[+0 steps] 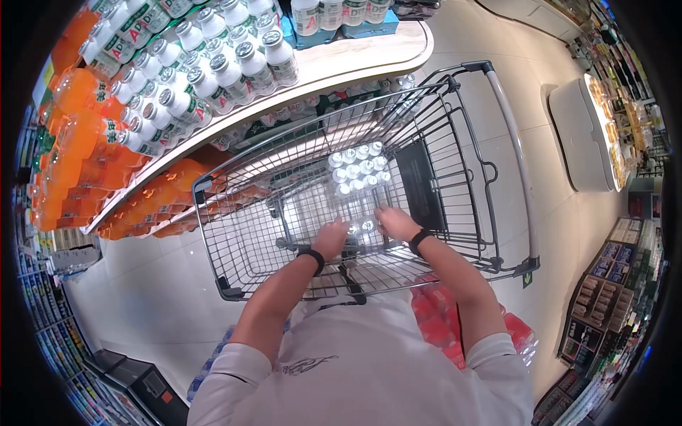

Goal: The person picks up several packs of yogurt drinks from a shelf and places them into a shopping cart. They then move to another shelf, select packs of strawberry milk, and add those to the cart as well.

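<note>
Inside a wire shopping cart [245,153], my two hands are on either side of a plastic-wrapped pack of small bottles [366,227] with silvery caps. My left hand [332,238] grips the pack's left side with curled fingers. On the opposite side, my right hand [398,224] holds the wrap, its fingers bent inward. Much of this pack is hidden by my hands and blurred. Just beyond it in the cart lies another wrapped pack of silver-capped bottles [357,170].
A shelf [341,62] at the back left carries packs of white bottles [213,71]. Orange drink bottles [78,156] are stacked at the left. Red packs [437,312] stand near my right side. A white display stand [579,135] is at the right.
</note>
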Motion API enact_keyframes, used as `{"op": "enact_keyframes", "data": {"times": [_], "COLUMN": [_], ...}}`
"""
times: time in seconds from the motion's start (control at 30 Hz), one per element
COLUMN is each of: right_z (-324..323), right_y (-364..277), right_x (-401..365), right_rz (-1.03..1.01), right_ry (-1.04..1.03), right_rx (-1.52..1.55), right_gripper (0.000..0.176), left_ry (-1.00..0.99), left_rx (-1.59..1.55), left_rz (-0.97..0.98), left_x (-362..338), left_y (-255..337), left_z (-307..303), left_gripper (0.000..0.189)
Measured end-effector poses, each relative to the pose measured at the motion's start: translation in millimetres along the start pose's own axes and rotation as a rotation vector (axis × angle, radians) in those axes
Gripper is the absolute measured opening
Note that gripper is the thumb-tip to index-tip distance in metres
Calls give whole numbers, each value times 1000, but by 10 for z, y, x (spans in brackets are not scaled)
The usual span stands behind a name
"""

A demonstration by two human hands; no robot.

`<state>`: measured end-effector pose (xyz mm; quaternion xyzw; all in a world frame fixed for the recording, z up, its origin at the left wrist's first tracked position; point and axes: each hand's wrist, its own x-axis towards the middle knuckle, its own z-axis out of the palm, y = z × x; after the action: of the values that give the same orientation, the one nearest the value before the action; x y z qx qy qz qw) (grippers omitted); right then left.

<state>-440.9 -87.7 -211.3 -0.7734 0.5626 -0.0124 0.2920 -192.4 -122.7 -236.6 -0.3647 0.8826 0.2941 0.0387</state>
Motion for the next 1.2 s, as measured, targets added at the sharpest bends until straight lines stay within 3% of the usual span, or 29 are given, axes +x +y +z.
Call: {"op": "enact_keyframes", "data": {"times": [0.07,0.3,0.37,0.43,0.47,0.53,0.6,0.7,0.73,0.8,0.87,0.9,0.93,1.03,1.1,1.2], "right_z": [117,309,449,705,850,995,1074,1079,1003,999,777,496,288,-325,-1183,-2196], "right_y": [70,301,441,582,584,529,487,489,449,449,414,318,308,418,223,152], "right_x": [84,247,333,399,416,465,531,484,409,297,172,128,94,68,162,372], "right_rz": [82,316,420,485,528,630,827,1014,1028,976,897,901,856,687,559,296], "right_ry": [-8,167,235,389,494,637,634,475,420,316,217,192,162,164,232,456], "right_rx": [27,144,194,369,403,491,660,1032,1227,1483,1409,1322,1216,863,740,477], "right_gripper": [28,29,30,44,49,64,62,44,39,24,22,22,23,26,23,23], "left_ry": [-41,248,249,276,142,-17,-66,67,111,208,-51,78,371,403,351,314], "left_rx": [9,-107,-239,-384,-504,-992,-1727,-2277,-2323,-2405,-1541,-2112,-2644,-2682,-2659,-2651], "left_rz": [-76,-107,-284,-544,-635,-782,-1010,-1042,-922,-666,-470,-704,-960,-970,-814,-983], "left_x": [85,459,568,634,666,743,822,884,925,1021,1059,1159,1257,1319,1323,1300], "left_y": [-14,-129,-181,-219,-297,-407,-455,-392,-386,-382,-336,-328,-326,-305,-337,-262], "left_z": [76,214,253,464,553,745,773,695,724,765,604,751,914,1015,1071,830], "left_gripper": [25,19,33,42,59,68,83,83,80,75,64,56,49,48,51,66]}}
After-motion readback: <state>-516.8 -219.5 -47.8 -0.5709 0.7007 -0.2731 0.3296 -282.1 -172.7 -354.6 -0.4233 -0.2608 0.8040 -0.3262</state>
